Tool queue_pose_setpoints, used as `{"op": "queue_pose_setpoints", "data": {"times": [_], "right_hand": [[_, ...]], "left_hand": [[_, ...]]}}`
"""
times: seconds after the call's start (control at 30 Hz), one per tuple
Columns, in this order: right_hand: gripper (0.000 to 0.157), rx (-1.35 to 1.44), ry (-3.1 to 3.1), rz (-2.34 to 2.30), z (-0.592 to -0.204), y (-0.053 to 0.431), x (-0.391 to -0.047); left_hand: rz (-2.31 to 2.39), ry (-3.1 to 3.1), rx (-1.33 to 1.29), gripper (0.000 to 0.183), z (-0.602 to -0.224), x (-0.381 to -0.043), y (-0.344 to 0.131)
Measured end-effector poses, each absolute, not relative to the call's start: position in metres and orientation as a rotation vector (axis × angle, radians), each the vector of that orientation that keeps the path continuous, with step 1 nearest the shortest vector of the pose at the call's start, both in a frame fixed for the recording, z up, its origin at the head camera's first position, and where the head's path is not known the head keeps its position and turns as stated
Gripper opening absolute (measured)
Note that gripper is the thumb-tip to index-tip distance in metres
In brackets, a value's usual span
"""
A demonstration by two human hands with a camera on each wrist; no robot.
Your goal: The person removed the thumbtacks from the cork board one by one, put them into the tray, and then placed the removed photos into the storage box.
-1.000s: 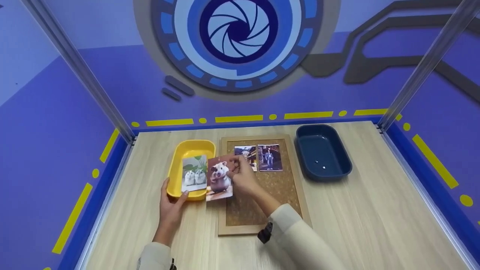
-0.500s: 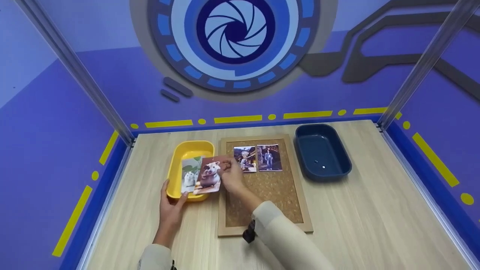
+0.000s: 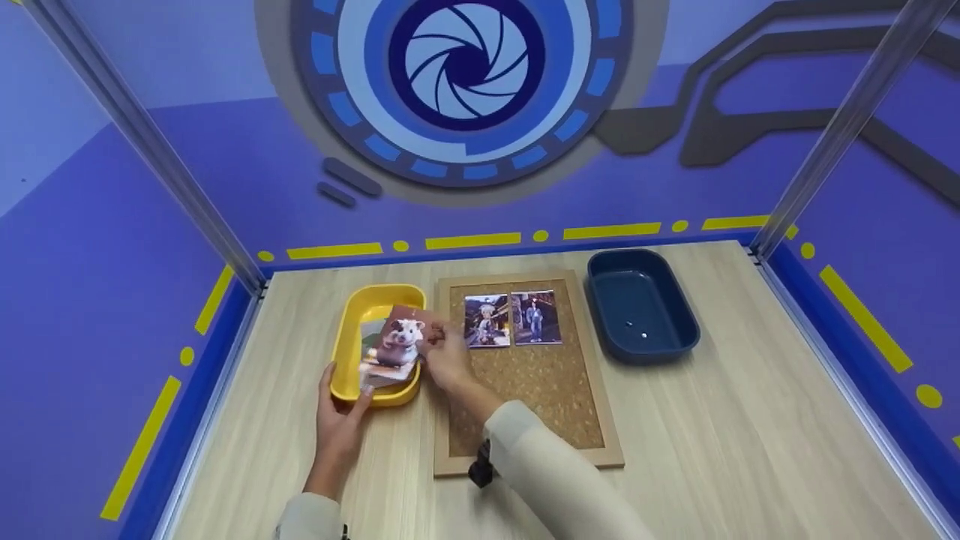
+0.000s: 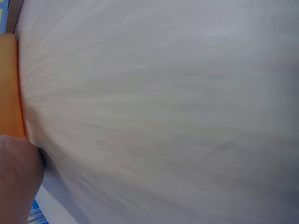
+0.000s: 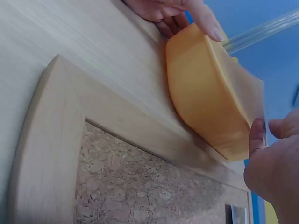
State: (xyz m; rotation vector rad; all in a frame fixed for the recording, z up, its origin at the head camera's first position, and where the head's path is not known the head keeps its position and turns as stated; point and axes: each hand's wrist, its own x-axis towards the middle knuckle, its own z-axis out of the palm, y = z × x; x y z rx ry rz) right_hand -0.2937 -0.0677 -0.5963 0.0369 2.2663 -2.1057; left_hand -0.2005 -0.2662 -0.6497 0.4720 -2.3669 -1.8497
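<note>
My right hand (image 3: 450,364) pinches a hamster photo (image 3: 401,341) by its right edge, above the yellow tray (image 3: 345,352). Beneath it in the tray lies another photo (image 3: 370,330), mostly covered, showing some green. My left hand (image 3: 341,424) grips the tray's near left corner, thumb at the near rim and fingers round the left side. The left wrist view catches only part of that hand beside the tray's orange-looking wall (image 4: 8,88). From the right wrist, the tray (image 5: 201,88) shows from its side, with the right hand (image 5: 275,158) at its rim.
A wood-framed cork board (image 3: 525,405) lies right of the yellow tray. Two photos, a left one (image 3: 487,321) and a right one (image 3: 536,318), sit side by side on its upper part. Beyond it stands a dark blue tray (image 3: 637,300) with small shiny bits inside.
My right hand has moved left with the hamster photo, from beside the other photo to over it, covering most of it. The left hand stays on the tray.
</note>
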Motion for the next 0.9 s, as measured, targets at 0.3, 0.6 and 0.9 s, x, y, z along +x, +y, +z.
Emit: {"op": "queue_pose_setpoints", "data": {"times": [0.3,0.6,0.9], "right_hand": [[0.057,-0.168,2.441,-1.747,-0.591,-0.061,-0.286],[0.065,-0.228,2.454,-1.644,-0.588,-0.058,-0.288],[0.071,-0.323,2.510,-1.482,-0.588,-0.064,-0.297]], "left_hand": [[-1.846,-2.361,0.498,0.090,-0.647,-0.202,-0.264],[-1.847,-2.375,0.503,0.090,-0.647,-0.203,-0.267],[-1.844,-2.367,0.503,0.090,-0.648,-0.203,-0.266]]}}
